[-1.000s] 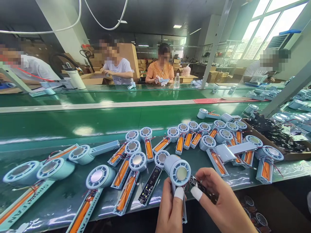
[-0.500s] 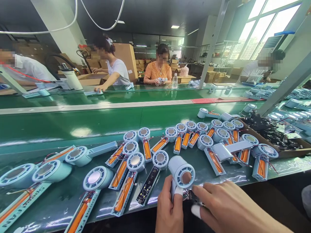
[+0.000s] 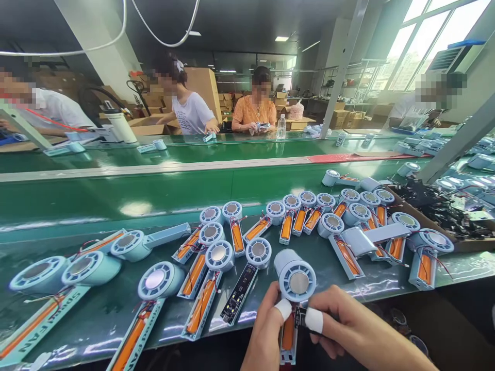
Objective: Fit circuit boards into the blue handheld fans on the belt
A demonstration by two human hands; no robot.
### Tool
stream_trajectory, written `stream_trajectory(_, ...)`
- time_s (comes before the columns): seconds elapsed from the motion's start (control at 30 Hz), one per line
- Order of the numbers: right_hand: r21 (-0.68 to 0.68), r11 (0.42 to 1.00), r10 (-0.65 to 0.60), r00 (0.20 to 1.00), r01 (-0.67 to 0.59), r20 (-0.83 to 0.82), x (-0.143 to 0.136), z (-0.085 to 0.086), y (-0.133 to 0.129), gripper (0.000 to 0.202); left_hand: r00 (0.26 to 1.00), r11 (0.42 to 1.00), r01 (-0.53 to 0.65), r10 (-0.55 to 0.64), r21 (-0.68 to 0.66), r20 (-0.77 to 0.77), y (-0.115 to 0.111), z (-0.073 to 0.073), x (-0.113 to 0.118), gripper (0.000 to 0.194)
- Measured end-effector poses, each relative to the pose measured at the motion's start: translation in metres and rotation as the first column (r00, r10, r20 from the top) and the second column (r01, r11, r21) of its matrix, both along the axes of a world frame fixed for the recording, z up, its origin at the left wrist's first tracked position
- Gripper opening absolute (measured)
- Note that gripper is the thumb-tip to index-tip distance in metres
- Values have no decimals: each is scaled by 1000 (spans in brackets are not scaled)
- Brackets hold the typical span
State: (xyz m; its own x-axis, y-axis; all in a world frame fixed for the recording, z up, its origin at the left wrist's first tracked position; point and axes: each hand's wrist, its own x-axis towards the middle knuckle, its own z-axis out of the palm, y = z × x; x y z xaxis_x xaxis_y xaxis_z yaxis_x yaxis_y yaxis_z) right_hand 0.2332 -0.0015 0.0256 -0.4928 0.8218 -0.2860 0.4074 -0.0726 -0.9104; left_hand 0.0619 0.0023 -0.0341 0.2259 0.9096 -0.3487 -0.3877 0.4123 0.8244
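The fan (image 3: 296, 270) is up in the air at the lower middle of the frame, a little right of centre, its round head uppermost and its open handle running almost straight down toward the bottom edge. An orange battery (image 3: 287, 334) shows inside that handle. The left hand (image 3: 265, 330) grips the fan from the left, thumb pressed against the handle just under the head, its other fingers mostly hidden behind. From the right comes the right hand (image 3: 342, 317), thumb and fingers pinching a small black circuit board (image 3: 300, 316) (both thumbs wear white covers, I notice). The board sits at the handle's right edge, directly below the head, so the right hand is the nearer one to it; whether it touches the handle, and which way its long side runs, I can't tell behind those fingers.

Just left, on the bench (image 3: 88, 330), lies another fan with a board (image 3: 238, 294) along its handle. More fans with orange batteries spread to either side, and a carton (image 3: 469, 243) of black parts stands at the right. Beyond the green belt (image 3: 185, 190), a person in an orange top (image 3: 247, 110) handles a pale blue piece.
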Motion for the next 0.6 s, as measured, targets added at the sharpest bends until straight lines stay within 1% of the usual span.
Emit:
stream_trajectory(0.03,-105,992,-74,994,65,-82,-2,-9,-3,50,1000,1000,-14,14,7,19,2,0,0,30)
stream_trajectory(0.1,-250,946,-256,947,205,-193,-8,-26,-11,61,998,999,-50,50,8,30,4,-1,2,31)
stream_trajectory(0.17,-323,882,-431,863,342,-263,-16,-38,-18,65,997,997,-72,72,-2,22,2,-1,3,33)
stream_trajectory(0.23,-358,827,-545,773,433,-324,-24,-44,-23,66,997,997,-81,81,-21,11,-5,-2,3,40)
stream_trajectory(0.33,-399,771,-630,688,497,-360,-33,-48,-25,65,991,993,-116,114,-33,-65,-17,-1,3,51)
stream_trajectory(0.4,-417,733,-674,655,537,-342,-36,-49,-24,65,978,989,-145,142,-4,-152,-22,1,4,55)
stream_trajectory(0.43,-419,725,-683,647,547,-338,-36,-50,-22,65,968,987,-158,157,12,-198,-24,1,5,55)
stream_trajectory(0.47,-413,731,-677,652,543,-341,-37,-51,-21,65,955,985,-170,171,25,-243,-25,2,7,56)
stream_trajectory(0.57,-363,781,-620,699,508,-356,-37,-52,-18,67,905,977,-209,208,36,-372,-26,1,10,52)
stream_trajectory(0.6,-336,788,-612,710,516,-347,-38,-52,-19,66,888,974,-223,218,35,-405,-26,1,11,51)
